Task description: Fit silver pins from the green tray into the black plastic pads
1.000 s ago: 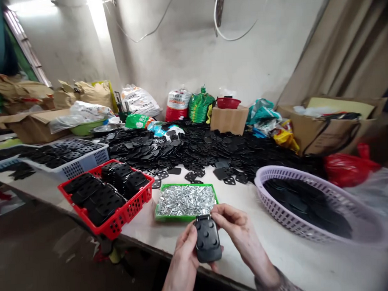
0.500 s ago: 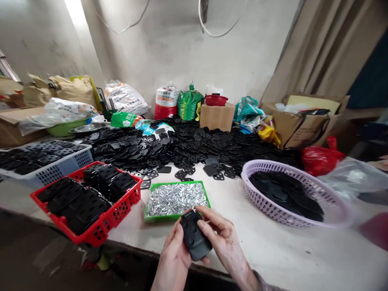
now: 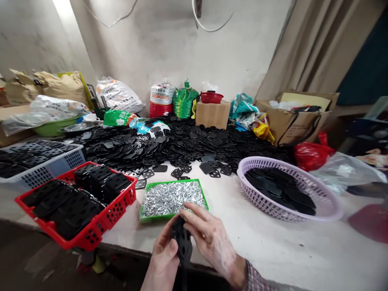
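My left hand [image 3: 164,257] grips a black plastic plate with round holes [image 3: 184,243], just in front of a green tray [image 3: 174,217]. The plate is turned nearly edge-on, and its lower part is dark and hard to make out. My right hand [image 3: 213,242] is closed at the plate's upper right edge, fingers bent over its top. Its thumb is hidden, so I cannot see whether a small part is pinched there. Many small silvery metal pins [image 3: 172,197] fill the tray behind my fingertips.
Stacked black plates fill a red basket [image 3: 89,232] at left, with a grey-blue basket [image 3: 51,169] behind it. A lilac oval basket [image 3: 262,202] of black pieces stands right. A heap of black plates [image 3: 181,141] spreads along the back, before sacks and a cardboard box [image 3: 213,115].
The plate has turned from facing me to nearly edge-on. My right hand has shifted from its face to its top edge. The whole view has moved slightly.
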